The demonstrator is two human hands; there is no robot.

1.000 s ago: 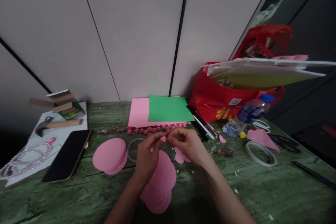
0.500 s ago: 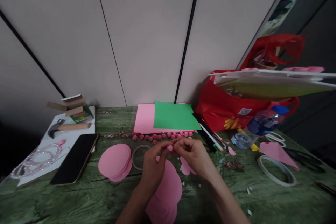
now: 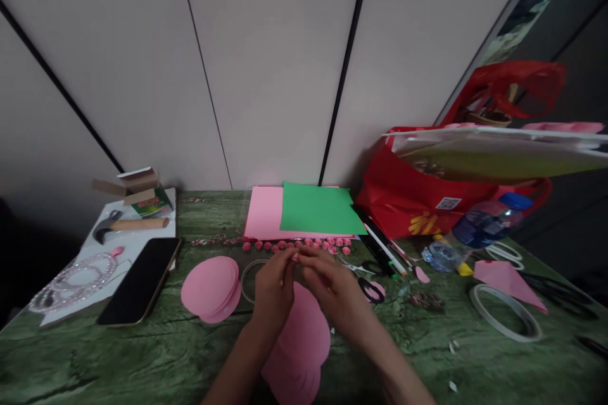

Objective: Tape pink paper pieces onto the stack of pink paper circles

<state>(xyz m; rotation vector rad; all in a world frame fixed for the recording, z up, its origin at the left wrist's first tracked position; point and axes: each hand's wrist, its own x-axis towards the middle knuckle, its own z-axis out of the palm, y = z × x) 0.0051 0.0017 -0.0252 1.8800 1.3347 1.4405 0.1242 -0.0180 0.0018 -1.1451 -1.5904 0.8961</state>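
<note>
Here's the left hand, thumb and finger pinched closed on a small pink piece, up above the pink paper stack. The right hand, fingers loosely bent, meets it; whether it grips, I can't tell. Probably paper: light, soft, easily creased, best taken lightly by an edge.
</note>
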